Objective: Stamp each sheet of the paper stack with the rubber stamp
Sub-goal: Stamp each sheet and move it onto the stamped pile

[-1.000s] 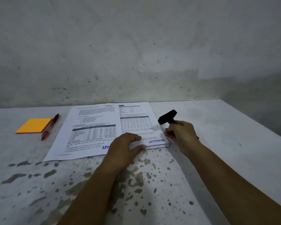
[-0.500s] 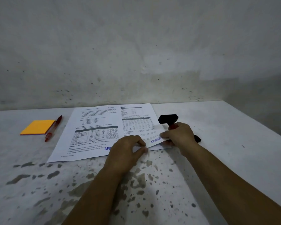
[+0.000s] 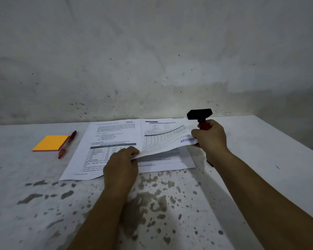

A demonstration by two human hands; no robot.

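- The right hand [image 3: 210, 137] has a double grip: curled round the rubber stamp [image 3: 200, 117], stamp head above the knuckles, while pinching the stamped sheet [image 3: 167, 141] by its right corner.
- That sheet arches leftward from this grip to the left hand [image 3: 120, 164], which pinches its near edge.
- The paper stack [image 3: 177, 162] lies flat on the surface just below the lifted sheet — the sheet must clear left, toward the turned pile [image 3: 105, 141].

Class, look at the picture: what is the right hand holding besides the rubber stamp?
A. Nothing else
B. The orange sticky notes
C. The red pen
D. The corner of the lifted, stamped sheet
D: the right hand grips the rubber stamp and pinches the raised corner of the stamped sheet by its blue mark.
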